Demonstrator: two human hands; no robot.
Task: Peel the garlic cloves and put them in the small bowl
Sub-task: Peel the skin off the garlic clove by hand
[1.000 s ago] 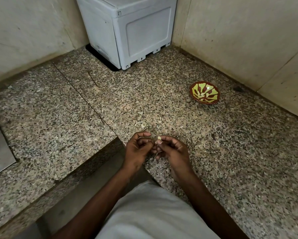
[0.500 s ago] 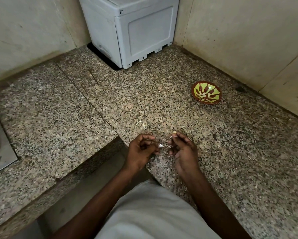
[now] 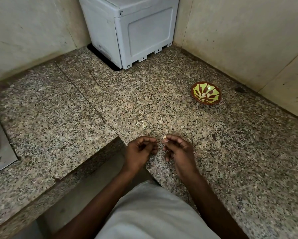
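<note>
The right hand [image 3: 178, 150] pinches a small pale garlic clove [image 3: 164, 137] btwn thumb and forefinger, just above the granite counter [image 3: 231, 152]. The left hand [image 3: 141, 150] sits just beside it, fingers curled inward – can't tell if they hold anything. The small bowl [image 3: 206, 95] stands well apart, far right near the wall, w/ a pale piece inside. Peel scraps [image 3: 141, 124] lie ahead of the hands.

Speckled polished granite counter [image 3: 231, 152], glossy glazed bowl [image 3: 206, 95], matt plastic box [image 3: 144, 31]
</note>
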